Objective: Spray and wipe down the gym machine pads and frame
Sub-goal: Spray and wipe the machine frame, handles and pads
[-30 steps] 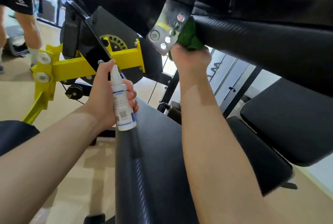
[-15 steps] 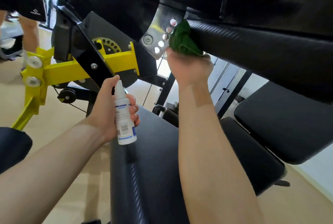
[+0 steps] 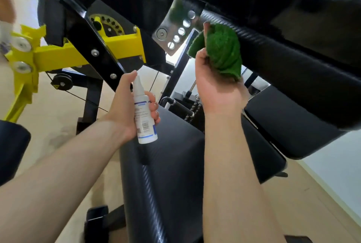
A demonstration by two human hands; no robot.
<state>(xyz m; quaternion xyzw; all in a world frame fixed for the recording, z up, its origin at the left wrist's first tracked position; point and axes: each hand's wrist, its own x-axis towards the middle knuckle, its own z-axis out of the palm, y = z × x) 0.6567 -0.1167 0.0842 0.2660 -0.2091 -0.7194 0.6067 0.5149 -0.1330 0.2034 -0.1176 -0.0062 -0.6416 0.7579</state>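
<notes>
My right hand [image 3: 216, 86] grips a bunched green cloth [image 3: 222, 51] and presses it against the underside of a long black roller pad [image 3: 293, 62] that runs up and to the right. Just left of the cloth hangs a shiny metal bracket [image 3: 173, 33] with a row of holes. My left hand [image 3: 125, 105] holds a small white spray bottle [image 3: 144, 117] upright, nozzle up, above the left edge of the black seat pad [image 3: 168, 174]. The black frame [image 3: 93, 47] and a yellow arm [image 3: 78, 53] lie behind the bottle.
More black pads [image 3: 289, 117] sit to the right under the roller. A dark padded shape [image 3: 11, 150] fills the left edge. A cable pulley [image 3: 61, 82] hangs below the yellow arm. Beige floor [image 3: 48, 117] shows on the left, and a person's blurred leg [image 3: 5, 8] at the far left.
My right hand has slid the cloth rightward along the roller pad, away from the metal bracket. The left hand with the bottle has dropped slightly lower in view.
</notes>
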